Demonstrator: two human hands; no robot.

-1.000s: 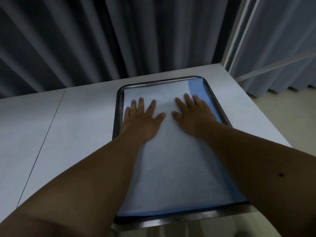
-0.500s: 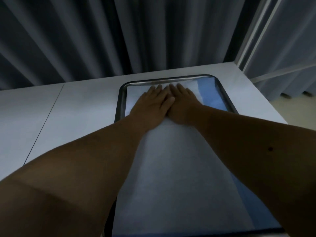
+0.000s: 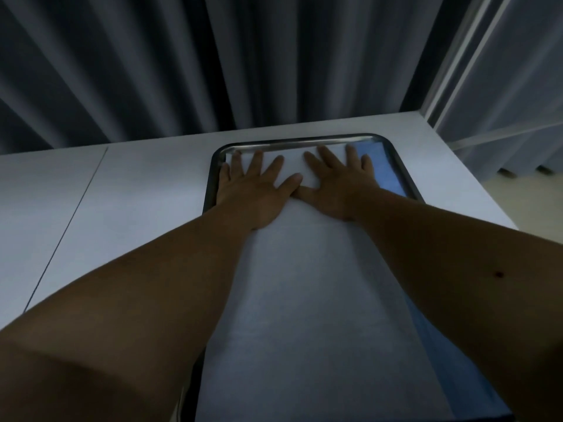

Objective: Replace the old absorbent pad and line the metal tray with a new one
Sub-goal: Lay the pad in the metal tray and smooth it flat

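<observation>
A metal tray [image 3: 301,141] with rounded corners lies lengthwise on the white table. A white absorbent pad [image 3: 307,300] with a blue border [image 3: 387,175] along its right side covers the tray's floor. My left hand [image 3: 253,190] lies flat on the pad near the far left corner, fingers spread. Beside it my right hand [image 3: 335,187] presses flat near the far right, fingers spread, thumbs almost touching. Neither hand holds anything. My forearms hide the tray's side rims nearer to me.
The white table [image 3: 137,202] extends to the left, with a thin dark seam [image 3: 70,220] running across it. Dark pleated curtains [image 3: 213,62] hang just behind the table's far edge. A white frame post [image 3: 466,56] and pale floor [image 3: 524,196] are at the right.
Both hands slid from the pad's middle toward the far end, came together, then spread apart toward the far corners. The camera moved closer over the tray.
</observation>
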